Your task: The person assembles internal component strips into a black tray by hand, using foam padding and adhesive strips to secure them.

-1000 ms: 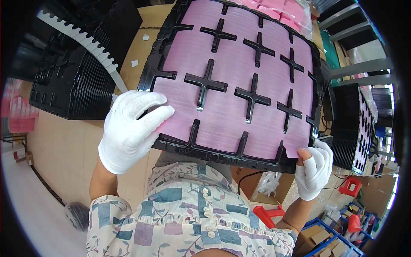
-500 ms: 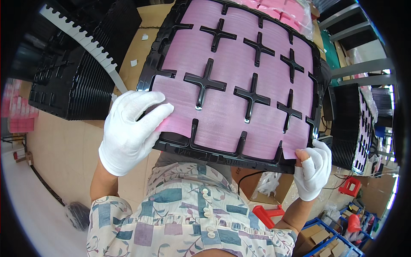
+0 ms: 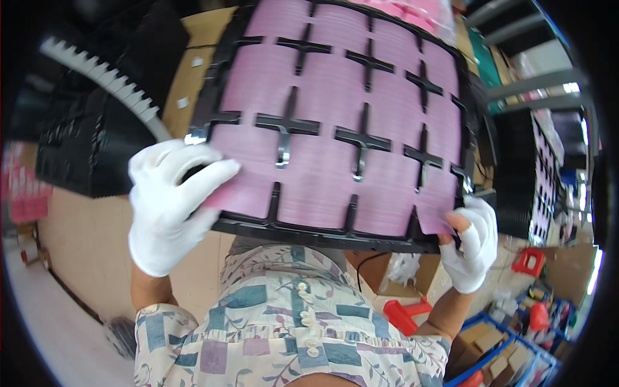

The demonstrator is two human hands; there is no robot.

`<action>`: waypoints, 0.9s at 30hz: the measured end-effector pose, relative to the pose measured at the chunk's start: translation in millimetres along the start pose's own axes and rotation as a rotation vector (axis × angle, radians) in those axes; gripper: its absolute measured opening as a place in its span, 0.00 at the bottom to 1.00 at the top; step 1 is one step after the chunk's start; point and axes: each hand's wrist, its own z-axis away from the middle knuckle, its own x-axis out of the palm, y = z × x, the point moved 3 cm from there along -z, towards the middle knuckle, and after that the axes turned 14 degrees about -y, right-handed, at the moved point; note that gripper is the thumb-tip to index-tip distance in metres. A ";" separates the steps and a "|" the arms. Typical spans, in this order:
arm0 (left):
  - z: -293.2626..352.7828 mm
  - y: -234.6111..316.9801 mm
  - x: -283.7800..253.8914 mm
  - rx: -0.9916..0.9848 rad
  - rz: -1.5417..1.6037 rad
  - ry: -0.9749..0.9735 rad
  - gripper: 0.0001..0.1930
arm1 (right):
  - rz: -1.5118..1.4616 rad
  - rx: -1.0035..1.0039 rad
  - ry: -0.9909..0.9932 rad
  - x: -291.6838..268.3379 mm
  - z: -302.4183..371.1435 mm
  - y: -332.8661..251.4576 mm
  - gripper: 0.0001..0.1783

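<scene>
A thin pink foam sheet [image 3: 316, 187] lies over a black plastic tray [image 3: 309, 237], with the tray's raised cross-shaped ribs showing through its cut-outs. My left hand [image 3: 164, 209], in a white glove, is closed at the near left corner of the sheet; the fingers hide part of that corner. At the near right corner, my right hand [image 3: 471, 248] pinches the sheet's edge between bare thumb and fingertip, the rest of it gloved in white. Both hands are slightly blurred.
A stack of black trays [image 3: 97, 145] stands at the left, behind a notched grey strip [image 3: 106, 80]. Another tray stack [image 3: 516, 174] is at the right. A red stool [image 3: 406, 315], an open cardboard box [image 3: 412, 277] and a blue-framed rack [image 3: 522, 348] stand below.
The tray and sheet have shifted a little to the left and up in the view. My left hand has moved left and slightly down with the corner; my right hand keeps its pinch.
</scene>
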 end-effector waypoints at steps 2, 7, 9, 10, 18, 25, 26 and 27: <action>1.4 0.5 -1.1 0.064 -0.035 0.007 0.22 | -0.051 -0.011 0.000 3.1 -0.4 6.9 0.20; -1.1 3.6 2.7 0.154 -0.103 -0.039 0.22 | -0.024 -0.020 -0.008 8.2 5.0 14.7 0.17; -1.7 6.3 4.2 0.178 -0.117 -0.038 0.22 | 0.054 -0.059 -0.022 9.4 6.9 11.5 0.15; -2.2 7.4 3.8 0.170 -0.132 -0.048 0.22 | 0.103 -0.058 -0.036 8.6 7.3 9.3 0.14; -3.2 9.2 6.8 0.153 -0.161 -0.047 0.23 | 0.207 -0.023 -0.060 6.9 10.3 2.4 0.11; -2.7 11.1 6.3 0.143 -0.155 -0.068 0.25 | 0.145 -0.013 -0.056 10.9 8.1 10.0 0.12; -2.6 10.8 6.4 0.140 -0.147 -0.080 0.26 | 0.120 -0.010 -0.073 11.5 7.2 10.9 0.13; -2.6 10.4 6.6 0.137 -0.139 -0.093 0.27 | 0.120 -0.009 -0.072 11.9 7.2 11.2 0.13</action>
